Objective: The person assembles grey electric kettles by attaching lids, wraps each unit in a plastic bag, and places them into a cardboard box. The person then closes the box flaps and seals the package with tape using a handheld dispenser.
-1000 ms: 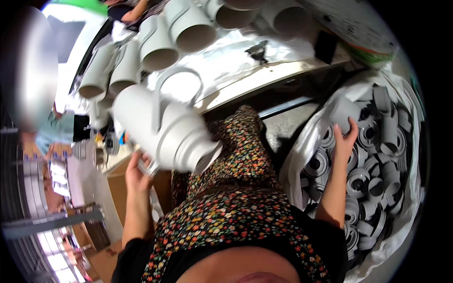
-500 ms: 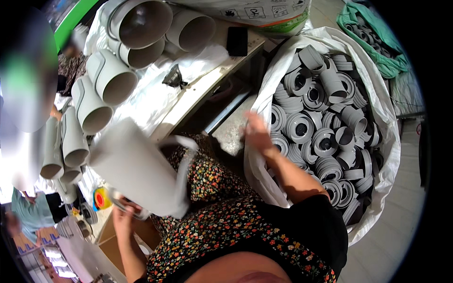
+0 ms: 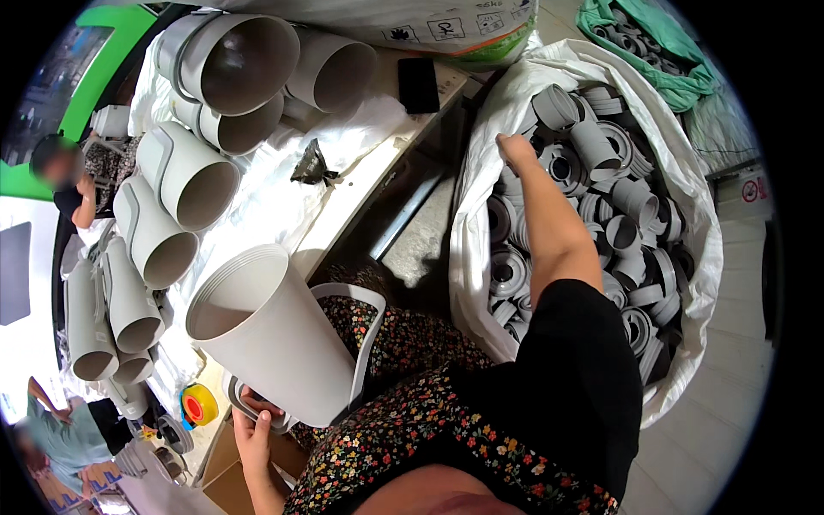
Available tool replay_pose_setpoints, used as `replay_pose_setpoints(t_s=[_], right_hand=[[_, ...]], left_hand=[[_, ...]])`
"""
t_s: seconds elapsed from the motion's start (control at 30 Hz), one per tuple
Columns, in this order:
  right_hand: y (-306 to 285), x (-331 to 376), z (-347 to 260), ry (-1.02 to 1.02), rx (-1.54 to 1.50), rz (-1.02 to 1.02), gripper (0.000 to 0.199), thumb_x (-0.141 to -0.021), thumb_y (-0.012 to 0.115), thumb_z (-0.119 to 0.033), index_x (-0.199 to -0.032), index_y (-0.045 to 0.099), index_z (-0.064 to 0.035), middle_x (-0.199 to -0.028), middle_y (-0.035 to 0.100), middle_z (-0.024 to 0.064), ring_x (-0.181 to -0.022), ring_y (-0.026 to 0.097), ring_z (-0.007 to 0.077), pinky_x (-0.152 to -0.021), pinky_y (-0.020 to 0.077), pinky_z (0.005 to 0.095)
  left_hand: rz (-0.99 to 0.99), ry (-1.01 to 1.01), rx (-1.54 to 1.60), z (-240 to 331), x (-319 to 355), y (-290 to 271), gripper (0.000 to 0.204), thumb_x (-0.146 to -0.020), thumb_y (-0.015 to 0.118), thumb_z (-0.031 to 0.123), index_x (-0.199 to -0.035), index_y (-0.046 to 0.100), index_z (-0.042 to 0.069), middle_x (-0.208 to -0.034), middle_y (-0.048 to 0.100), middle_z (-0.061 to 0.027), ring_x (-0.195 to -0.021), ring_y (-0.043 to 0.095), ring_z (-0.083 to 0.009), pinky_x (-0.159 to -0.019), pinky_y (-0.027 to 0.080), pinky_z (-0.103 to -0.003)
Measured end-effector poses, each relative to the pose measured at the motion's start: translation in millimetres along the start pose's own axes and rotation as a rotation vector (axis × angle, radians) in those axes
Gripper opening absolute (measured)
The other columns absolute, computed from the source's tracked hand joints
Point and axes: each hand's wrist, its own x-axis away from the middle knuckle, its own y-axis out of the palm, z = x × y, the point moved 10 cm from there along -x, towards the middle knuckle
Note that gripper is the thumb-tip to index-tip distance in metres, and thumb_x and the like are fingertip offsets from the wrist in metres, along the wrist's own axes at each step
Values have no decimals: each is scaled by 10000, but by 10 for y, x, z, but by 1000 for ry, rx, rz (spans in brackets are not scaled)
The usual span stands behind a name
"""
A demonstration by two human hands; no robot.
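A grey cylindrical jug (image 3: 287,343) leans across my lap, its open mouth up and to the left. A thin loop handle (image 3: 378,330) stands out on its right side. Below the jug, my left hand (image 3: 255,436) is closed around a smaller grey loop at its lower left, with some fingers hidden behind it. My right arm stretches over a white sack (image 3: 687,172) full of grey ringed plastic parts (image 3: 592,210). At the sack's far left inner edge my right hand (image 3: 518,153) is curled; what it grips, if anything, is hidden.
Several similar grey jugs (image 3: 202,176) lie stacked on the table at left. A black phone-like slab (image 3: 418,86), crumpled dark plastic (image 3: 313,165) and a yellow-and-red roll (image 3: 199,405) are on it too. A cardboard box (image 3: 232,472) stands below. A green sack (image 3: 687,64) is at far right.
My right hand has moved from outside the sack's left rim to its far inner edge. The jug has tilted so its mouth now shows; my left hand keeps its hold.
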Motion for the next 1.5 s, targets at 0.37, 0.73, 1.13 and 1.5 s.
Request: replay_pose_setpoints(t_s=[0.37, 0.73, 1.13, 1.5], right_hand=[[904, 1795, -268, -225, -177, -203, 567, -822, 506, -490, -895, 635, 58, -845, 627, 258, -846, 600, 394, -782, 451, 428], [931, 1520, -551, -785, -305, -89, 379, -883, 470, -312, -878, 602, 43, -891, 598, 209, -901, 541, 373, -823, 417, 404], [375, -67, 626, -340, -80, 261, 725, -711, 705, -365, -1252, 427, 29, -1215, 490, 277, -1113, 486, 381, -948, 380, 408], [-75, 1352, 1541, 91, -1199, -381, 586, -880, 519, -449, -1265, 434, -16, -1232, 518, 123, -1108, 513, 250, -946, 411, 386]], left_hand=[[62, 52, -148, -113, 127, -22, 508, -852, 604, 238, -1209, 378, -44, -871, 562, -84, -820, 548, -165, -814, 429, -317], [195, 1, 12, -141, 97, -183, 762, -812, 653, 221, -1372, 173, 28, -1284, 421, -178, -844, 518, -155, -756, 445, -288], [215, 25, -11, -114, 25, -230, 540, -845, 578, 130, -1285, 282, 24, -1134, 489, -136, -803, 544, -160, -753, 459, -308], [125, 2, 344, -268, 75, -118, 467, -844, 570, 99, -1241, 332, 30, -907, 538, -93, -752, 545, -145, -683, 473, -280]])
